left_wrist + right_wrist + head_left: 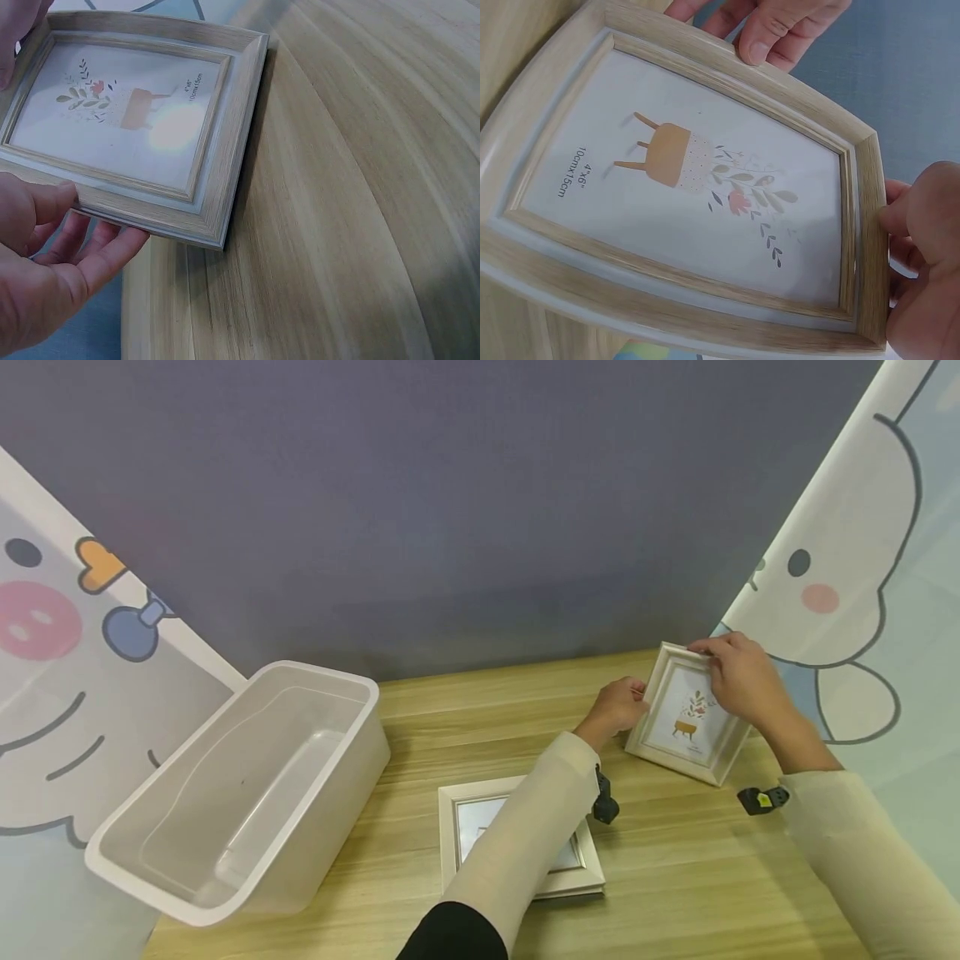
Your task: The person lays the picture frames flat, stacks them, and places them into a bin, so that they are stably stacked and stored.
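A light wooden picture frame (660,752) with a plant print stands tilted back at the table's far right. My left hand (617,708) pinches its left edge, thumb on the front and fingers behind, as the left wrist view shows. At the top edge my right hand (742,681) grips the frame, its fingertips partly behind it. The right wrist view shows both the left hand (787,30) and the right hand (930,255) on the frame's border (871,225). Below my left forearm, more picture frames (450,827) lie stacked flat, partly hidden by the sleeve.
A white plastic bin (360,727) stands on the left of the wood-grain table (442,718). Behind rises a grey-blue wall panel (480,510). Cartoon-printed panels (847,568) flank both sides, the right one close behind the upright frame.
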Action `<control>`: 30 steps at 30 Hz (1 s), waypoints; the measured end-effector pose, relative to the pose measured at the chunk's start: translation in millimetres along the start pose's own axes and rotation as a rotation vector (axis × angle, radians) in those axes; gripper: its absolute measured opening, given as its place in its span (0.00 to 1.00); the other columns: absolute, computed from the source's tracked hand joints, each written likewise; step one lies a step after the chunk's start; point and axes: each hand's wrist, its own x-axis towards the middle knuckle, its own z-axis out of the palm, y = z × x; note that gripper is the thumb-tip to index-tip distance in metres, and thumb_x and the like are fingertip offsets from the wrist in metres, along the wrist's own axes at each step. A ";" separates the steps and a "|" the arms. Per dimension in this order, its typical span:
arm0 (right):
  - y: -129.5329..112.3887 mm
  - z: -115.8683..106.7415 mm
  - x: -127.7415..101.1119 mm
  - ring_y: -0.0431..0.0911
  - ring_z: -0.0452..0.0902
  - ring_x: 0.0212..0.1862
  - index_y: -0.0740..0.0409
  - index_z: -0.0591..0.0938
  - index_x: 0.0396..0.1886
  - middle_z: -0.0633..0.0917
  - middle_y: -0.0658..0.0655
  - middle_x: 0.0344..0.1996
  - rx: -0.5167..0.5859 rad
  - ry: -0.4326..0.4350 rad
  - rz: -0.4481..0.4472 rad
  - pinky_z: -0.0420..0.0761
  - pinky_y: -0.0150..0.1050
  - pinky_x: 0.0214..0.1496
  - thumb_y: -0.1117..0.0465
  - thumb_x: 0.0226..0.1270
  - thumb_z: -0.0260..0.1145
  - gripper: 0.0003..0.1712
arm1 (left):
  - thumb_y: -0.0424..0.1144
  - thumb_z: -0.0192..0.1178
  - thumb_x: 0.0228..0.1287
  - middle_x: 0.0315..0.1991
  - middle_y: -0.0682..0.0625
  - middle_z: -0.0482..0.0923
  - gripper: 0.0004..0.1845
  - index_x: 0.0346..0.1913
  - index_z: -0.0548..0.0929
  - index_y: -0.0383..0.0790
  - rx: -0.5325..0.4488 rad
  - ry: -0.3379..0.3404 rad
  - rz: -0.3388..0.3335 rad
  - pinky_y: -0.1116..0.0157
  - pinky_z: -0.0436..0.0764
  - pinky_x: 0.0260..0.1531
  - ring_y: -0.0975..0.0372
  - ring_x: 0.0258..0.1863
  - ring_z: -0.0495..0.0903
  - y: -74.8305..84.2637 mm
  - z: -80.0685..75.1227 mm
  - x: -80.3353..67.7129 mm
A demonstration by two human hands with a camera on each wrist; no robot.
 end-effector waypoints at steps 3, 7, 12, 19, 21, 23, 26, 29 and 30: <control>-1.3 -1.0 -0.3 0.65 0.72 0.44 0.64 0.80 0.50 0.77 0.71 0.43 -0.005 -0.003 0.001 0.70 0.60 0.43 0.74 0.63 0.48 0.20 | 0.41 0.59 0.67 0.51 0.58 0.81 0.16 0.56 0.77 0.50 0.019 -0.007 0.014 0.75 0.78 0.47 0.68 0.50 0.79 0.4 -0.1 0.9; -2.4 -2.3 -0.6 0.64 0.72 0.45 0.64 0.81 0.49 0.77 0.70 0.42 0.006 0.020 -0.012 0.70 0.60 0.46 0.76 0.61 0.49 0.20 | 0.41 0.57 0.68 0.53 0.58 0.80 0.16 0.58 0.75 0.51 0.056 -0.014 0.026 0.74 0.78 0.49 0.68 0.52 0.79 1.4 -1.1 -0.1; -1.6 -6.3 -0.2 0.64 0.71 0.44 0.64 0.82 0.48 0.77 0.70 0.41 0.006 0.068 -0.016 0.70 0.60 0.46 0.77 0.59 0.49 0.21 | 0.42 0.56 0.69 0.51 0.60 0.79 0.16 0.58 0.75 0.51 0.113 -0.007 0.068 0.76 0.77 0.48 0.70 0.50 0.78 6.0 -4.1 -3.3; -2.2 -16.0 -0.1 0.64 0.70 0.44 0.64 0.82 0.48 0.76 0.70 0.42 0.019 0.079 -0.005 0.70 0.60 0.45 0.78 0.57 0.50 0.23 | 0.42 0.57 0.68 0.47 0.60 0.78 0.14 0.55 0.75 0.51 0.124 0.020 0.116 0.76 0.76 0.47 0.71 0.47 0.77 14.3 -9.8 -7.0; -2.8 -17.2 -0.7 0.64 0.69 0.45 0.63 0.82 0.48 0.76 0.70 0.43 0.027 0.066 -0.001 0.69 0.60 0.46 0.78 0.57 0.50 0.23 | 0.42 0.57 0.68 0.47 0.60 0.78 0.14 0.54 0.76 0.51 0.121 0.021 0.114 0.76 0.76 0.47 0.71 0.47 0.77 14.3 -10.5 -8.5; -3.4 -17.7 -1.6 0.64 0.69 0.45 0.63 0.81 0.49 0.76 0.70 0.43 0.033 0.053 0.004 0.69 0.61 0.47 0.78 0.58 0.49 0.22 | 0.42 0.57 0.68 0.46 0.60 0.78 0.13 0.54 0.76 0.51 0.115 0.022 0.115 0.75 0.76 0.46 0.70 0.46 0.77 13.3 -11.6 -10.0; -4.3 -18.0 -3.4 0.63 0.70 0.46 0.62 0.82 0.49 0.77 0.69 0.43 0.045 0.060 -0.004 0.69 0.60 0.48 0.77 0.61 0.49 0.21 | 0.42 0.57 0.68 0.45 0.60 0.78 0.13 0.53 0.76 0.51 0.139 0.034 0.132 0.76 0.76 0.44 0.71 0.45 0.77 11.1 -14.9 -12.0; -6.1 -18.6 -4.6 0.62 0.71 0.45 0.62 0.82 0.48 0.78 0.68 0.42 0.059 0.095 -0.032 0.70 0.58 0.47 0.76 0.63 0.50 0.20 | 0.42 0.56 0.69 0.46 0.61 0.79 0.13 0.54 0.77 0.51 0.185 0.046 0.162 0.76 0.75 0.43 0.71 0.45 0.77 9.9 -21.4 -13.9; -7.0 -19.1 -5.1 0.61 0.71 0.45 0.62 0.82 0.48 0.78 0.68 0.42 0.064 0.105 -0.041 0.71 0.58 0.47 0.76 0.63 0.51 0.19 | 0.42 0.56 0.69 0.46 0.61 0.79 0.13 0.54 0.77 0.51 0.206 0.047 0.172 0.76 0.75 0.43 0.71 0.45 0.77 10.0 -24.1 -14.7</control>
